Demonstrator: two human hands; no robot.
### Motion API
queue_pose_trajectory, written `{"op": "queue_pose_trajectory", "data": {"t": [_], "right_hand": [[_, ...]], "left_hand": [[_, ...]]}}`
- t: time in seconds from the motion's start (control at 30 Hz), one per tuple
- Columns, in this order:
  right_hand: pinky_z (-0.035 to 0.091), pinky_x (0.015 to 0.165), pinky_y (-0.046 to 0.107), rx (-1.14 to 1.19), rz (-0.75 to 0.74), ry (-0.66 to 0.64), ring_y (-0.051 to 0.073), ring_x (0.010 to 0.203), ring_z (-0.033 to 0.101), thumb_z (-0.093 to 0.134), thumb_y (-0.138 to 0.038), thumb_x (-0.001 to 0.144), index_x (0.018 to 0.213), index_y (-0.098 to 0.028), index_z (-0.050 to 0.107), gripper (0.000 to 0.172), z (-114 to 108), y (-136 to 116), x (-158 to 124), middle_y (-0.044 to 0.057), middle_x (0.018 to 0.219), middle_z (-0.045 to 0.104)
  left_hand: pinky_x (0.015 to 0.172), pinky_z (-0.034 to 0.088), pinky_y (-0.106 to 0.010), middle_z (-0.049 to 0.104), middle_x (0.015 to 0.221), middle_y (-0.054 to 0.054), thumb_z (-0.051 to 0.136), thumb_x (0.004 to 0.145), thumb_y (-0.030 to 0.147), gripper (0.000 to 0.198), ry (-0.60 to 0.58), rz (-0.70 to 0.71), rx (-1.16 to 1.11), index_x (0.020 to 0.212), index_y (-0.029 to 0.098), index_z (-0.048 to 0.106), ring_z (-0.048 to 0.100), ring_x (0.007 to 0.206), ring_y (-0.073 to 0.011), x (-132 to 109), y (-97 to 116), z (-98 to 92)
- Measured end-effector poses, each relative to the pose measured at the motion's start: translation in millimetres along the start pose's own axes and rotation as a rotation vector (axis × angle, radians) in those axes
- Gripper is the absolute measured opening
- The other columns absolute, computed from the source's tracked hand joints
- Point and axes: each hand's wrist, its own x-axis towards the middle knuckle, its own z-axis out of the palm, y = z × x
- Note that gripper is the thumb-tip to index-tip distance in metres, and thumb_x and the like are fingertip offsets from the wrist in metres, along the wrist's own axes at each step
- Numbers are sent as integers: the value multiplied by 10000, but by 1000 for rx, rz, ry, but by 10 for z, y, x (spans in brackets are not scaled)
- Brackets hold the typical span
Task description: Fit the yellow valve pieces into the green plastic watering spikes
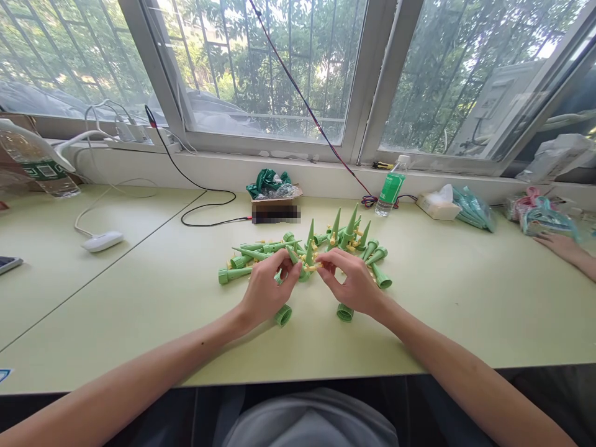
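Observation:
My left hand [270, 280] is closed with thumb and fingertips around a green plastic plant-watering spike [292, 254], its tip pointing up. Close on its right, my right hand [352, 280] pinches a small yellow valve [313, 268]. Fingers partly hide both pieces, so I cannot tell whether they are joined. Behind the hands lies a loose pile of green spikes, some standing upright like the tall spike [349, 231], others on their sides like the spike [382, 276]. Yellow valves are scattered among them. Two green threaded ends show below the wrists, a left one [283, 315] and a right one [344, 312].
A small cardboard box [277, 202] with green plastic stands behind the pile. Further right are a water bottle [390, 189], a tissue box [437, 206] and bagged items. Another person's hand [561, 246] rests at far right. A white mouse-like device [103, 241] and cables lie left.

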Motion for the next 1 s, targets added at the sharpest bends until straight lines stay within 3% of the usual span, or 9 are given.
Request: {"op": "queue_pose_trajectory", "data": {"t": [0.67,1.0], "right_hand": [[528,671,289,17,-18,-45,160,768,619,535,-244,1006,1031,-217,642,113,11,69,-3,68,958,661],[497,638,284,0,15,-48,148,666,564,535,-313,1013,960,-201,645,166,15,54,6,46,834,633]], "left_hand": [[589,414,-242,529,662,33,564,929,265,184,12,26,9,763,197,525,485,602,-110,-7,-8,-5],[600,427,-245,551,675,30,568,933,261,165,-6,38,0,784,198,538,494,605,-111,-15,-11,-9]]}}
